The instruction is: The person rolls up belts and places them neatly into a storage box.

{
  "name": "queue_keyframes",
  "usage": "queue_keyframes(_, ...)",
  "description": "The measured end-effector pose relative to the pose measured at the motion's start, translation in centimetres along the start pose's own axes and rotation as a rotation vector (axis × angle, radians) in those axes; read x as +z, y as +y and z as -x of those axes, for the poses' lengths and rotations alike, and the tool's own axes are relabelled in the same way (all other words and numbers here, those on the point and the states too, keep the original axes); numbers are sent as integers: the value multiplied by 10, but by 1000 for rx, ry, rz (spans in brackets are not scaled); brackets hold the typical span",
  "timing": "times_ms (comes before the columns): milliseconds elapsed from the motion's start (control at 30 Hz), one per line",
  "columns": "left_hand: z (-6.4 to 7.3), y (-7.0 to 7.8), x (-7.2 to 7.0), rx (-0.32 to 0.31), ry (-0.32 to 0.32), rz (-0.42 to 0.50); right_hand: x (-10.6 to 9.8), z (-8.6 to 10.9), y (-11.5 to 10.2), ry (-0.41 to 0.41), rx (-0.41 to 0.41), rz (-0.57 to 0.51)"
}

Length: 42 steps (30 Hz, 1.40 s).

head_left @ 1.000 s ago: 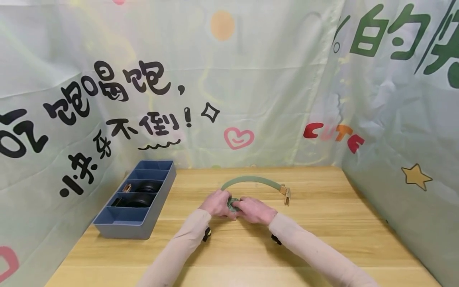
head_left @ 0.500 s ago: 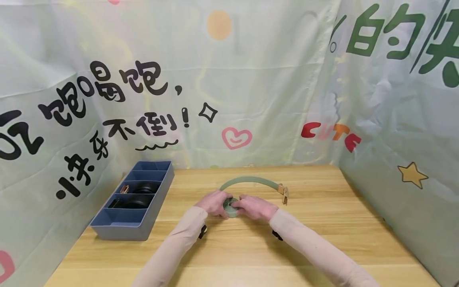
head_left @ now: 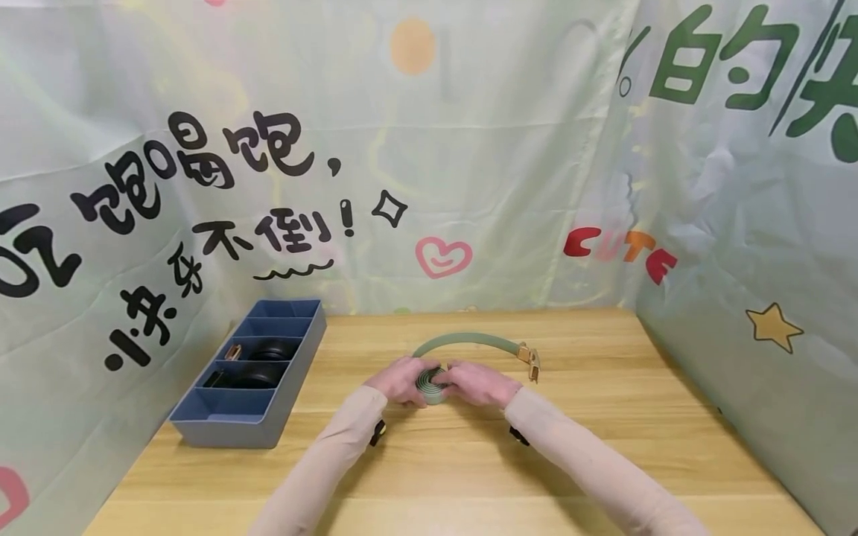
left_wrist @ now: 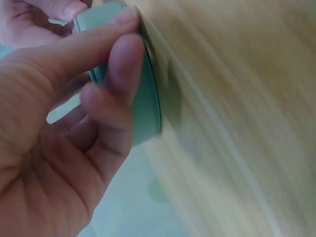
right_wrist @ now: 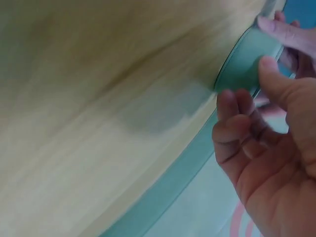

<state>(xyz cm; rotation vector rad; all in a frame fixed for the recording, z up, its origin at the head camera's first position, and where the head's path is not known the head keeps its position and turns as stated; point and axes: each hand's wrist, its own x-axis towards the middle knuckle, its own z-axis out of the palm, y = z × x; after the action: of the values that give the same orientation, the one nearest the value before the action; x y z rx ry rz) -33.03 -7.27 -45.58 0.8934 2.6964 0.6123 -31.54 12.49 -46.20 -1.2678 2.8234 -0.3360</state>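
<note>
A sage-green belt is wound into a spiral coil standing on its edge on the wooden table, between my two hands. Its unrolled part arcs behind the hands to a gold-toned buckle on the right. My left hand grips the coil from the left, thumb and fingers around its outer turn. From the right, my right hand holds the coil, its fingertips at the spiral's middle and near side. In the right wrist view, the thumb lies against the coil's outer band, the other fingers curled beside it.
At left stands a blue-grey divided box. Two of its compartments hold rolled black belts, one black belt with a copper-toned buckle and another black belt in front of it. Printed fabric walls enclose the table's back and sides.
The coil now shows more of its spiral face between the hands, and has turned slightly. Both hands keep their hold with small finger shifts; the free strap and buckle stay nearly in place.
</note>
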Motion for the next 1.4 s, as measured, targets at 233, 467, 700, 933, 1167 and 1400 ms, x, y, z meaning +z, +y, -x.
queue_keyframes(233, -4, 2, -1, -8, 21, 9, -2, 4, 0, 3, -21, 43)
queue_keyframes(467, -5, 5, 8, -6, 123, -161, 2, 8, -16, 27, 70, 92)
queue_keyframes(700, -1, 0, 7, 70, 91, -186, 0, -1, -18, 49, -9, 135)
queue_keyframes(933, -3, 2, -2, 70, 27, -182, -1, -2, -8, 40, -34, 120)
queue_keyframes(1167, -4, 1, 6, -31, 101, -204, 2, -3, -12, 7, 13, 66)
queue_keyframes(1400, -4, -2, 6, -49, 121, -176, 3, -8, -4, 11, -15, 51)
